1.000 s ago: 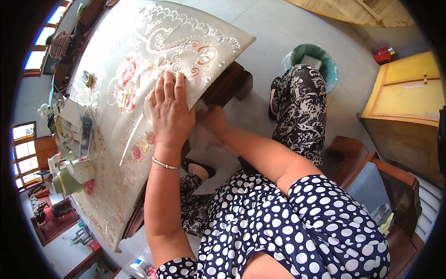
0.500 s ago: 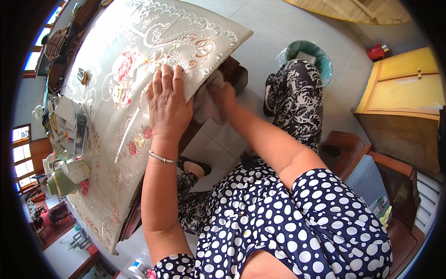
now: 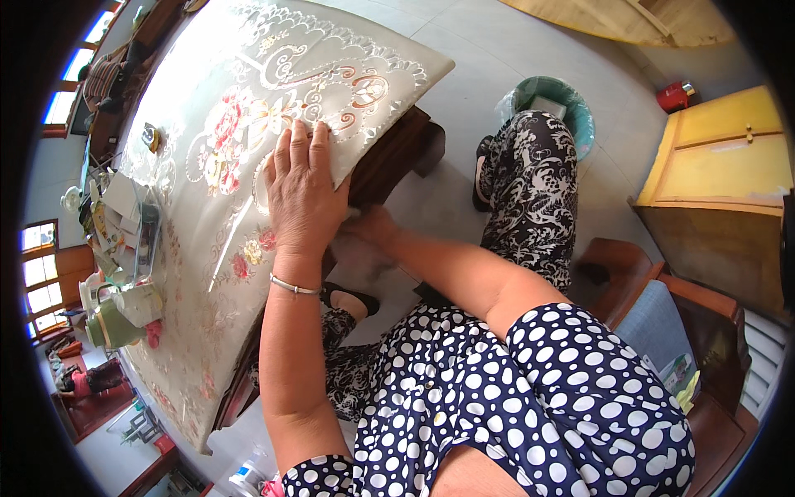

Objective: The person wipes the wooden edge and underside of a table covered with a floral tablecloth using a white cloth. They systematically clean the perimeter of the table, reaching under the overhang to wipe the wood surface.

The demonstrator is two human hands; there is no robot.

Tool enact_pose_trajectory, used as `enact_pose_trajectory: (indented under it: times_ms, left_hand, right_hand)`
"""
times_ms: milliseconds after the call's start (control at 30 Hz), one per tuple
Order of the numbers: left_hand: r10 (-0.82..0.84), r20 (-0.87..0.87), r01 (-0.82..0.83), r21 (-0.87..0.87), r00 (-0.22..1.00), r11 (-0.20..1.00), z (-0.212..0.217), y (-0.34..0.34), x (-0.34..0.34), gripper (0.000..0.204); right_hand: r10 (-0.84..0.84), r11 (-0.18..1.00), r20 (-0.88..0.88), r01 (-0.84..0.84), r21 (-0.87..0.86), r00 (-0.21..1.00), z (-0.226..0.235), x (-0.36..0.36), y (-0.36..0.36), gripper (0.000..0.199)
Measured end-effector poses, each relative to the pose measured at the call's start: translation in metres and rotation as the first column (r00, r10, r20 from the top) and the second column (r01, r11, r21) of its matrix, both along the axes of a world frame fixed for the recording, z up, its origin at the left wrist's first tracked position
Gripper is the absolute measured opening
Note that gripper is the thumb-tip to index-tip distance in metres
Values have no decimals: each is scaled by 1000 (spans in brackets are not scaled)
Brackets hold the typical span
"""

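Observation:
My left hand (image 3: 301, 195) lies flat on the table's floral cream tablecloth (image 3: 224, 273), fingers stretched out near the cloth's edge. Beneath that edge, my right hand (image 3: 373, 229) presses a greyish rag (image 3: 358, 255) against the dark wooden side of the table (image 3: 389, 157). Motion smears the rag and the right fingers, and the left hand and tabletop partly cover them.
A teal waste bin (image 3: 580, 124) with a liner stands on the tiled floor beyond my knee. To the right are a yellow cabinet (image 3: 720, 157) and a wooden chair (image 3: 696, 306). A green-and-white container (image 3: 116, 319) sits at the table's left.
My right hand has slid the rag along the table's side, nearer to me and leftward, uncovering dark wood near the corner. My left hand stays almost in place.

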State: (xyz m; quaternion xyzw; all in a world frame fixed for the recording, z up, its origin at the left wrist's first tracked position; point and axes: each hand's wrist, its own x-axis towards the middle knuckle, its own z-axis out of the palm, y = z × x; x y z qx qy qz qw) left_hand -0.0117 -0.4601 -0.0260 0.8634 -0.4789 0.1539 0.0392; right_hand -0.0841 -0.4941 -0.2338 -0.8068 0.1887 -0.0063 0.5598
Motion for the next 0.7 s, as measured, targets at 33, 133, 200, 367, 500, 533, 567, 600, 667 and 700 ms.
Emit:
enact_pose_trajectory:
  times_ms: [33,133,200,367,500,533,567,600,667,700]
  left_hand:
    - [-18,2,18,0,1000,1000,1,-7,0,65]
    - [-35,13,36,-3,999,999,-3,-14,3,64]
    - [-5,19,5,9,1000,1000,-4,-3,4,65]
    - [-12,11,11,36,1000,999,-2,-10,4,67]
    - [-5,-6,5,51,1000,999,-1,-8,4,69]
    - [-4,-5,5,58,1000,998,-1,-8,4,70]
    - [-8,-6,8,62,1000,998,-1,-10,4,70]
    - [-4,-6,5,67,1000,998,0,-10,3,70]
    - [-1,-13,1,66,1000,998,0,-9,2,71]
    - [-4,-15,5,64,1000,998,1,-11,0,71]
  right_hand:
    - [-63,997,29,64,-51,998,-18,0,-23,51]
    - [-367,922,-106,377,90,924,-35,2,-78,45]
    - [-564,697,-221,602,390,796,10,-6,-104,36]
    - [-886,327,-70,725,606,458,-16,-3,-188,40]
    - [-931,243,-100,800,549,352,15,6,-187,42]
    - [-898,377,-48,821,429,438,12,8,-179,43]
    - [-853,497,-7,817,292,522,9,9,-167,44]
    - [-792,606,18,782,146,610,12,9,-152,45]
    - [-666,740,86,640,206,741,20,3,-118,45]
    - [-631,756,50,598,266,774,15,2,-100,45]
